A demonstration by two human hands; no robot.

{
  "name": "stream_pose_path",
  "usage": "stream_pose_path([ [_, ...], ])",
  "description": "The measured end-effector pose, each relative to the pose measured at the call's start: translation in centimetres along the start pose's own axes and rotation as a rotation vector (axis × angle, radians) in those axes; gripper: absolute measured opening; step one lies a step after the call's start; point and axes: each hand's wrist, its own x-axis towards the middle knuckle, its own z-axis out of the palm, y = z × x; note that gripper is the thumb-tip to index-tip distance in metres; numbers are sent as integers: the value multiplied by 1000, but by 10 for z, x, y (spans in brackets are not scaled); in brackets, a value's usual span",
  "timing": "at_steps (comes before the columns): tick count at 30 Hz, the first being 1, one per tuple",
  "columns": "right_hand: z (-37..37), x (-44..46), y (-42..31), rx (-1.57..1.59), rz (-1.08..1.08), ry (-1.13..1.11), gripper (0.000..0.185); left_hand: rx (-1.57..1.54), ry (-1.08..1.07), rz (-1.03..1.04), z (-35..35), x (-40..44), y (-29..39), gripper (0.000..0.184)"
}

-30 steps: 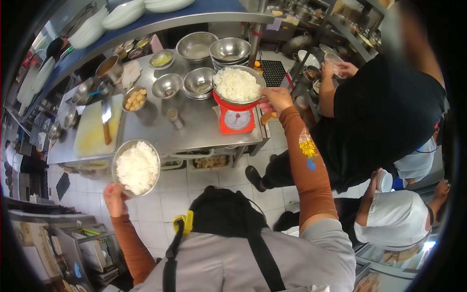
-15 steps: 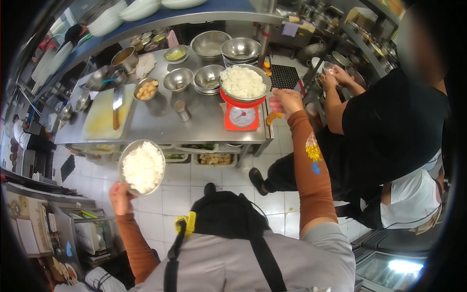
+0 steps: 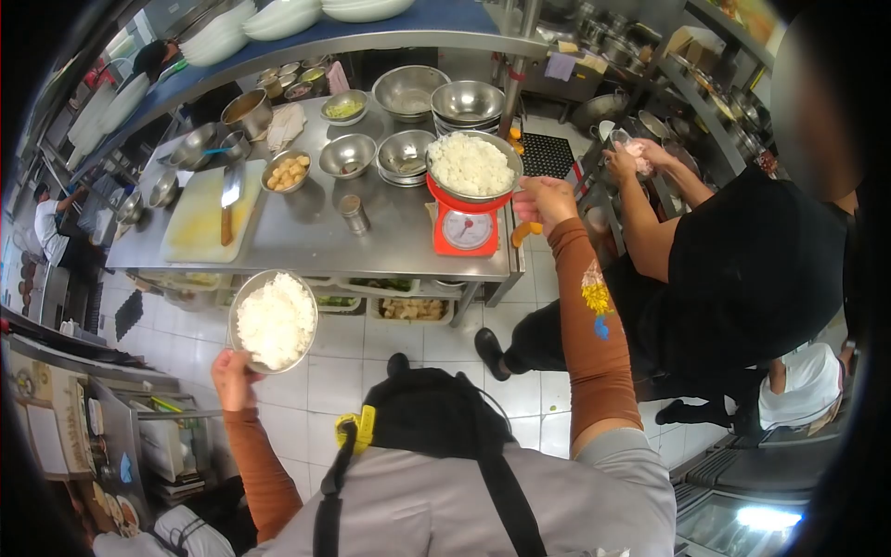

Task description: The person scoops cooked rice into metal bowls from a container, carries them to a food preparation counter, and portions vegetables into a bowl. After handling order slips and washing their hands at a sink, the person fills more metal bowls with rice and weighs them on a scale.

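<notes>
My left hand (image 3: 234,379) grips the lower left rim of a metal bowl (image 3: 234,320) filled with white rice (image 3: 277,321), held out over the floor in front of the table. On the table's right end, a second metal bowl (image 3: 471,196) heaped with rice (image 3: 473,165) rests on an orange dial scale (image 3: 467,230). My right hand (image 3: 549,201) is at that bowl's right rim, thumb and fingers closed together at its edge. The exact contact is small and partly hidden.
The steel table (image 3: 306,243) carries a cutting board (image 3: 198,237) with a knife (image 3: 227,209), a bowl of round yellowish pieces (image 3: 286,173), a shaker (image 3: 354,215) and several metal bowls. A co-worker in black (image 3: 752,241) stands close on the right, handling something pinkish.
My right hand has come against the rim of the bowl on the scale. My left hand keeps its bowl nearly still. The co-worker's hands have shifted slightly, and the view has moved a little.
</notes>
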Motion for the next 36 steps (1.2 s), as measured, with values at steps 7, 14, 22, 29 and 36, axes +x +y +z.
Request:
stream_pose_path([
  [7, 5, -3, 1, 40, -18, 12, 18, 1, -11, -13, 1, 3, -1, 13],
  [14, 5, -3, 2, 42, -20, 6, 20, 3, -23, -19, 0, 6, -1, 10],
  [22, 8, 10, 11, 50, -14, 100, 20, 12, -41, -25, 0, 27, -10, 11],
  [29, 15, 48, 23, 21, -25, 24, 8, -53, 64, -9, 30, 110, -55, 10],
  [36, 30, 16, -1, 2, -250, 66, 12, -135, 201, -32, 48, 180, -59, 12],
])
